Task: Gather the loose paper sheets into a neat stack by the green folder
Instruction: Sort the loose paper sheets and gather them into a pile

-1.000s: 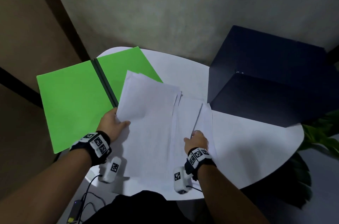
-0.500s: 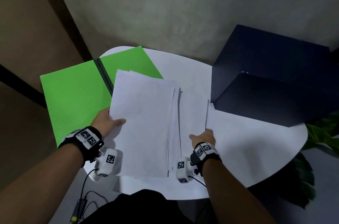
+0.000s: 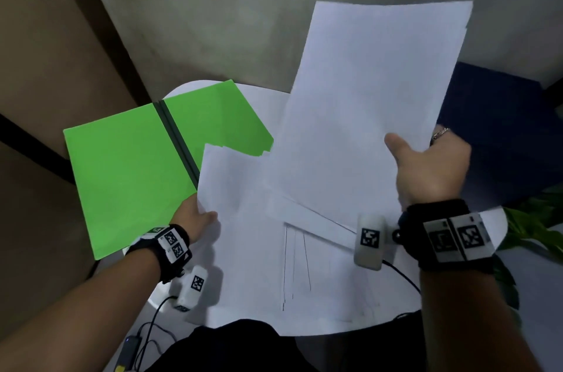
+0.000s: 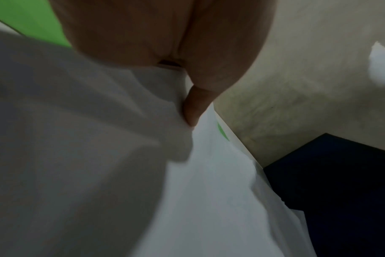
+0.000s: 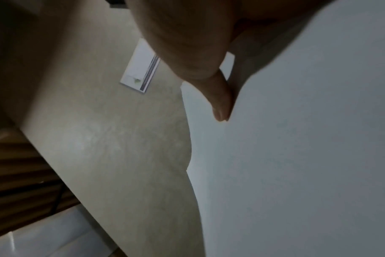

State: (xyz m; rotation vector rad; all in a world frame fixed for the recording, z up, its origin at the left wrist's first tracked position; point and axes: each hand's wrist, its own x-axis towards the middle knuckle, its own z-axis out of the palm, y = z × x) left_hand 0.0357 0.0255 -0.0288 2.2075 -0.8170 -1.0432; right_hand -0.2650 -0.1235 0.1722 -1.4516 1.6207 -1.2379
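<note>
your right hand pinches a bundle of paper sheets by its right edge, thumb on the upper face, fingers behind, the bundle raised off the white table and tilted, well right of the green folder. your left hand grips the left edge of a lower stack of sheets, thumb on top; that stack overlaps the folder's right half. the open folder lies on the table's left side. a dark blue box sits right of the folder, behind the raised bundle.
</note>
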